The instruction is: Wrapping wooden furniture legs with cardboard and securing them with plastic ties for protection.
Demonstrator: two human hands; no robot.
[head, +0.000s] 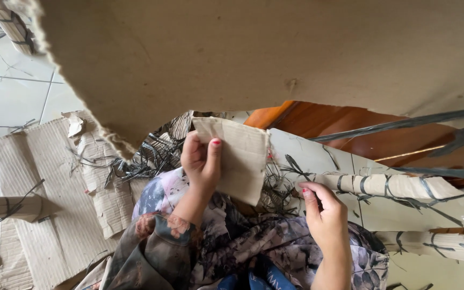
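Note:
My left hand (201, 161) grips a torn piece of brown cardboard (240, 156), thumb on its front face, holding it upright above my lap. My right hand (323, 209) pinches the end of a rolled cardboard tube (398, 187) wound with dark strips, which lies to the right. A large sheet of brown cardboard (253, 53) with a ragged torn left edge fills the top of the view, close to the camera.
Flattened corrugated cardboard (38, 182) lies on the white tiled floor at left, with a heap of loose dark strips (146, 156) beside it. Other bound tubes lie at far left (6, 208), top left (12, 24) and lower right (441, 244). Brown wooden furniture (350, 121) stands behind.

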